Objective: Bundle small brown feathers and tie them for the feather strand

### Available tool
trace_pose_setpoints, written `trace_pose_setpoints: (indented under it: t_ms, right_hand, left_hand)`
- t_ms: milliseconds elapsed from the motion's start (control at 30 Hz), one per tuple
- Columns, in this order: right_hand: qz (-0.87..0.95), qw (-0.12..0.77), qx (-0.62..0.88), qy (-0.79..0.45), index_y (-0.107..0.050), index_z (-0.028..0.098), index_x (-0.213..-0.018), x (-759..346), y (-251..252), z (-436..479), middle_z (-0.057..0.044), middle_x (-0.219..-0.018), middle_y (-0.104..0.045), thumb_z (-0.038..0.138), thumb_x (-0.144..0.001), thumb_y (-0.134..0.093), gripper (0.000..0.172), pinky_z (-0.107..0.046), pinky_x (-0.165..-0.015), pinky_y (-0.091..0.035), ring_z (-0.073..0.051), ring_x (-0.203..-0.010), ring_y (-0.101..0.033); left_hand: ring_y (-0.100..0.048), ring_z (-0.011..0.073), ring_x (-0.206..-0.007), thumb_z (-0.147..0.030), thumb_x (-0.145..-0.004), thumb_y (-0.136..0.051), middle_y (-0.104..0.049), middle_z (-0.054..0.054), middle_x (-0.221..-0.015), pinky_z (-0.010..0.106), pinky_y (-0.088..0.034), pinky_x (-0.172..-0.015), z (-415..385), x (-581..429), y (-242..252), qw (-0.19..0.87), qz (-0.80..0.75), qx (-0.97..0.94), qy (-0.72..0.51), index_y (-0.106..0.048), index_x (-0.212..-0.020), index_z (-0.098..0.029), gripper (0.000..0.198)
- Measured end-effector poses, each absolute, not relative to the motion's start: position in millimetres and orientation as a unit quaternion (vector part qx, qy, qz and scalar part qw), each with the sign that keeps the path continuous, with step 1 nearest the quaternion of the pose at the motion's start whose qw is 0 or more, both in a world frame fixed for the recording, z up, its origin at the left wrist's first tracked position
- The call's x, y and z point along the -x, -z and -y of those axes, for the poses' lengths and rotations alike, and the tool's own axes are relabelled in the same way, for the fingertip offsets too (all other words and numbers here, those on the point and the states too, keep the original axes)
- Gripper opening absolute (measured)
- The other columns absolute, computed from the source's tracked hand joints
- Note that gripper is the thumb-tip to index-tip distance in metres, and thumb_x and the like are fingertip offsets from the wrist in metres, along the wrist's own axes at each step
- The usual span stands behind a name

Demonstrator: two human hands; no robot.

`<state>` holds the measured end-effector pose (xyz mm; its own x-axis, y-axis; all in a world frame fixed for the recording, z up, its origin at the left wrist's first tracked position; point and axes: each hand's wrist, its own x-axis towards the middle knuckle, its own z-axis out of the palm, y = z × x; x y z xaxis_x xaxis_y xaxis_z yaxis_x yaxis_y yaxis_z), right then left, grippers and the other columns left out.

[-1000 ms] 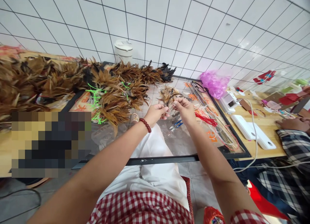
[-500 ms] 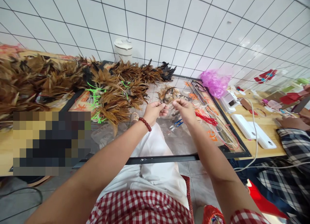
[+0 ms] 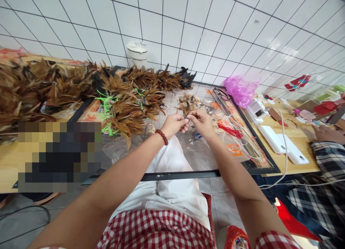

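Note:
My left hand [image 3: 174, 126], with a dark red bead bracelet [image 3: 162, 137] at the wrist, is closed in a pinch above the glass tabletop. Its fingertips meet those of my right hand [image 3: 201, 122], which is pinched too. A small brown feather [image 3: 185, 107] sticks up from where the fingertips join; its quill end is hidden by them. Just behind lies a loose pile of small feathers [image 3: 192, 98]. Blue-handled thread snips [image 3: 198, 135] rest partly under my right hand. A bundle of red cord [image 3: 229, 130] lies to the right.
Bundled brown feathers [image 3: 126, 114] with green ties cover the left side; more feathers [image 3: 32, 91] lie beyond. A white cup [image 3: 137, 54] stands by the tiled wall. At right are glasses [image 3: 221, 94], a purple plastic bag [image 3: 240, 91], white devices [image 3: 283, 144] with a cable, and a co-worker's hand [image 3: 327, 134].
My hands have come closer together, the right one moving left until the fingertips meet. The feather now stands more upright above them. More of the snips is covered.

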<state>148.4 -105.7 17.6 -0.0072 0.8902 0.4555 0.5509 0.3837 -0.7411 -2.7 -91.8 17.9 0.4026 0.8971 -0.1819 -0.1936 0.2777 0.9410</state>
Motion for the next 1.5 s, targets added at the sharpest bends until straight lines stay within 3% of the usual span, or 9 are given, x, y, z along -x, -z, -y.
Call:
trace_pose_setpoints:
  t_ms: [100, 267, 433, 633, 867, 1133, 1367, 1500]
  right_hand:
    - [0.707, 0.422, 0.551, -0.136, -0.067, 0.018, -0.091, -170, -25, 106, -0.005, -0.092, -0.061, 0.027, -0.076, -0.063, 0.018, -0.031, -0.071, -0.046, -0.014, -0.072, -0.054]
    - [0.798, 0.231, 0.542, -0.128, -0.072, 0.018, -0.09, -199, -32, 108, -0.006, -0.093, -0.063, 0.016, -0.07, -0.066, 0.021, -0.035, -0.082, -0.045, -0.019, -0.087, -0.057]
    - [0.832, 0.186, 0.502, -0.144, -0.071, 0.017, -0.083, -189, -23, 106, -0.006, -0.09, -0.064, 0.018, -0.073, -0.065, 0.011, -0.034, -0.084, -0.045, -0.018, -0.089, -0.059]
    - [0.82, 0.219, 0.522, -0.092, -0.07, 0.018, -0.091, -170, -28, 110, -0.004, -0.084, -0.068, 0.013, -0.084, -0.051, 0.021, -0.029, -0.074, -0.046, -0.016, -0.078, -0.061]
    - [0.833, 0.301, 0.463, -0.026, -0.068, 0.02, -0.099, -160, -24, 111, -0.007, -0.093, -0.069, 0.018, -0.089, -0.049, 0.022, -0.032, -0.082, -0.048, -0.019, -0.089, -0.063]
    - [0.82, 0.288, 0.494, -0.003, -0.063, 0.019, -0.102, -157, -25, 113, -0.008, -0.096, -0.069, 0.02, -0.088, -0.05, 0.019, -0.034, -0.08, -0.048, -0.023, -0.091, -0.062]
    - [0.82, 0.331, 0.466, 0.023, -0.064, 0.02, -0.09, -155, -28, 114, -0.005, -0.084, -0.067, 0.019, -0.087, -0.052, 0.012, -0.03, -0.076, -0.046, -0.019, -0.081, -0.061]
    - [0.776, 0.381, 0.503, 0.02, -0.063, 0.02, -0.099, -151, -22, 113, -0.007, -0.091, -0.067, 0.028, -0.089, -0.052, 0.018, -0.032, -0.079, -0.046, -0.02, -0.085, -0.06]
  left_hand:
    - [-0.051, 0.0059, -0.042, -0.016, -0.075, -0.068, -0.06, 0.001, -0.055, 0.018, -0.037, -0.039, 89, 3, -18, 0.693, -0.388, -0.44, -0.419, -0.055, -0.061, -0.011, 0.02]
    - [-0.051, 0.005, -0.043, -0.019, -0.076, -0.067, -0.06, 0.001, -0.057, 0.017, -0.037, -0.04, 84, 6, -15, 0.69, -0.397, -0.396, -0.458, -0.054, -0.061, -0.012, 0.021]
    - [-0.051, 0.0054, -0.043, -0.02, -0.074, -0.067, -0.06, 0.001, -0.057, 0.017, -0.037, -0.04, 83, 7, -14, 0.687, -0.394, -0.385, -0.474, -0.053, -0.061, -0.012, 0.021]
    - [-0.048, 0.0055, -0.037, -0.017, -0.077, -0.062, -0.058, -0.001, -0.051, 0.016, -0.034, -0.037, 86, 3, -15, 0.608, -0.447, -0.469, -0.459, -0.053, -0.06, -0.014, 0.02]
    - [-0.054, 0.0086, -0.041, -0.019, -0.08, -0.057, -0.057, -0.002, -0.049, 0.017, -0.041, -0.042, 84, 1, -8, 0.565, -0.477, -0.525, -0.421, -0.054, -0.063, -0.014, 0.018]
    - [-0.062, 0.0123, -0.054, -0.025, -0.079, -0.054, -0.062, 0.0, -0.058, 0.02, -0.041, -0.049, 81, 6, 5, 0.445, -0.45, -0.666, -0.395, -0.06, -0.066, -0.017, 0.016]
    - [-0.055, 0.0111, -0.053, -0.022, -0.078, -0.053, -0.06, 0.001, -0.054, 0.021, -0.039, -0.052, 83, 13, -3, 0.348, -0.399, -0.764, -0.369, -0.059, -0.058, -0.017, 0.022]
    - [-0.051, 0.0103, -0.048, -0.022, -0.076, -0.056, -0.055, -0.001, -0.049, 0.02, -0.037, -0.049, 77, 14, -5, 0.376, -0.423, -0.709, -0.421, -0.056, -0.056, -0.016, 0.02]
